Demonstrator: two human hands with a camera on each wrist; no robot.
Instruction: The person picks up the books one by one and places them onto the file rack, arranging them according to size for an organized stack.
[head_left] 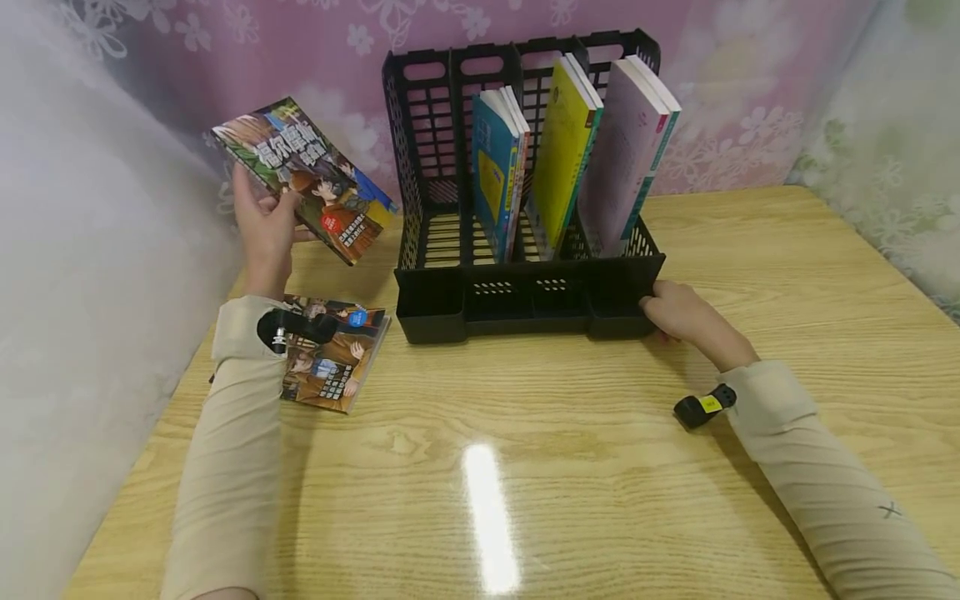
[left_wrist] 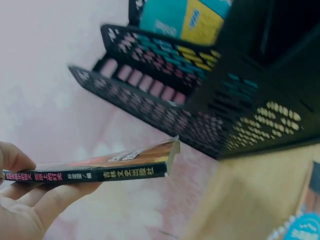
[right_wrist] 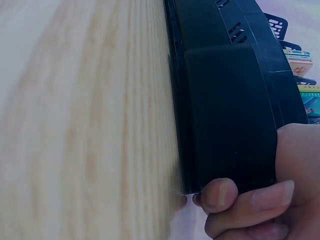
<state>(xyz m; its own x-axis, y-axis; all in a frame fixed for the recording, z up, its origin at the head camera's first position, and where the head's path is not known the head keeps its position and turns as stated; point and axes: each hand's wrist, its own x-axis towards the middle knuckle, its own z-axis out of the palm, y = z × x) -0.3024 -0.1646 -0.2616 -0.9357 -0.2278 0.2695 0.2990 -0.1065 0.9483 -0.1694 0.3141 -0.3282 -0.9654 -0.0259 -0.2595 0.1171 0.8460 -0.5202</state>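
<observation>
My left hand (head_left: 264, 229) pinches a thin comic-style book (head_left: 311, 171) by its edge, thumb on the cover and fingers beneath. The book is tilted in the air left of a black plastic book rack (head_left: 525, 296), apart from it. Its dark spine (left_wrist: 130, 173) with printed characters faces the left wrist camera. With curled fingers, my right hand (head_left: 693, 321) grips the rack's front right corner; the right wrist view shows the fingertips (right_wrist: 265, 197) at the corner's edge. Standing in the rack are blue books (head_left: 495, 167), a yellow book (head_left: 561, 158) and a pale purple book (head_left: 618, 158).
A second illustrated book (head_left: 330, 354) lies on the wooden table (head_left: 570, 467), partly under the left forearm. A white wall (head_left: 90, 333) borders the left side, and a pink floral curtain (head_left: 322, 50) hangs behind the rack. The rack's two left slots hold no books.
</observation>
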